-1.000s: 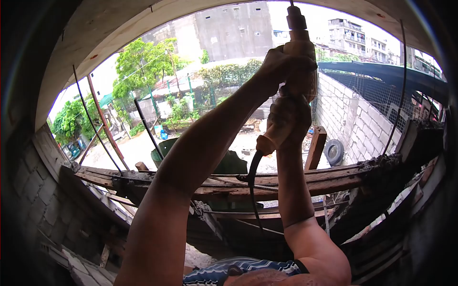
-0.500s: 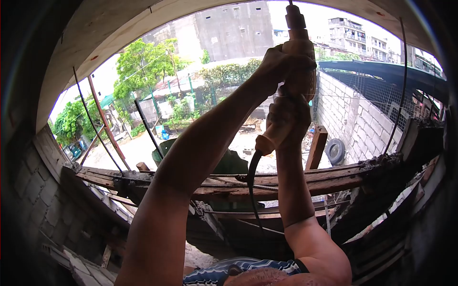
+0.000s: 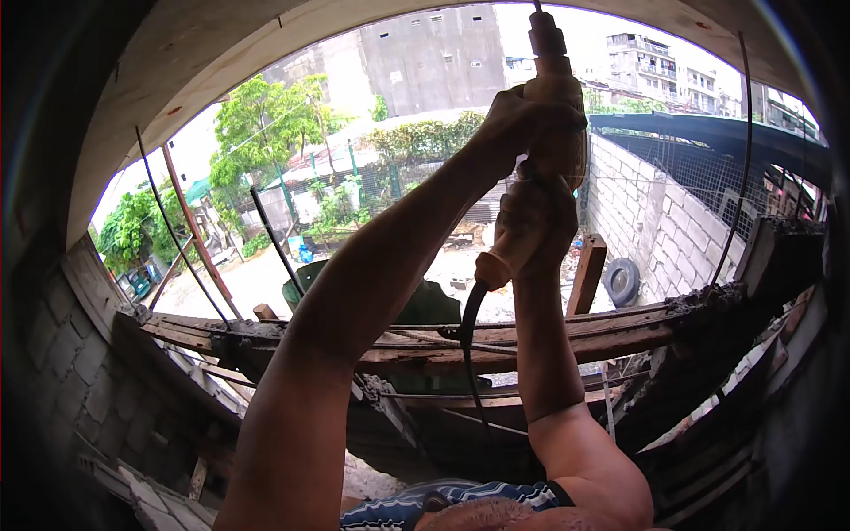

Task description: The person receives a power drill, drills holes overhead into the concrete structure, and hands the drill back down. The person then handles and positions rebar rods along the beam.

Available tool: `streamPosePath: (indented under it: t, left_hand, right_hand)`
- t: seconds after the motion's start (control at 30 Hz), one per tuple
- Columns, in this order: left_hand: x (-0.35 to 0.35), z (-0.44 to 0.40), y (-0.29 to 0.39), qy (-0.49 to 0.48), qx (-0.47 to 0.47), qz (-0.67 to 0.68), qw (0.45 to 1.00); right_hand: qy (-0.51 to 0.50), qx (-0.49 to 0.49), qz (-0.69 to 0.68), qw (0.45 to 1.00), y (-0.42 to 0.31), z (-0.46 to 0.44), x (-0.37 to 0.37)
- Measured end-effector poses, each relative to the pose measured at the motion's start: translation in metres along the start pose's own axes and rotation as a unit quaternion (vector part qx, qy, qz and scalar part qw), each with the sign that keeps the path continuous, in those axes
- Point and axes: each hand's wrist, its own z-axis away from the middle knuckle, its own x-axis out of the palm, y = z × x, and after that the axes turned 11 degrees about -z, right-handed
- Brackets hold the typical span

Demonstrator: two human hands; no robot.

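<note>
Overhead I hold a corded power drill [image 3: 560, 142] nearly upright, its chuck [image 3: 546, 37] at the top and its bit running up out of view at the ceiling. My left hand [image 3: 521, 113] wraps round the upper body of the drill. Lower down, my right hand [image 3: 537, 214] is closed round the handle [image 3: 501, 264], with fingers partly in shadow. A black cord [image 3: 469, 341] hangs from the handle's end in front of the wooden beam. Where the bit meets the ceiling is outside the frame.
A concrete ceiling [image 3: 221, 53] curves above. Thin steel rods [image 3: 742, 168] hang at both sides. Rough timber beams [image 3: 620, 334] cross in front at waist height, with block walls [image 3: 655, 195] beyond. A tyre [image 3: 622, 281] and a green sheet [image 3: 425, 305] lie further out.
Both hands keep their hold on the drill. The view has shifted very slightly; nothing else visibly differs.
</note>
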Motion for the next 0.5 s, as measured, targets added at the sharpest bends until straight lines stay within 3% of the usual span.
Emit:
streamPosePath:
  t: [0.5]
  left_hand:
    - [-0.0002, 0.0009, 0.0003, 0.011, 0.005, -0.022, 1.000]
  right_hand:
    - [-0.003, 0.001, -0.001, 1.000, -0.0026, -0.0001, -0.0054]
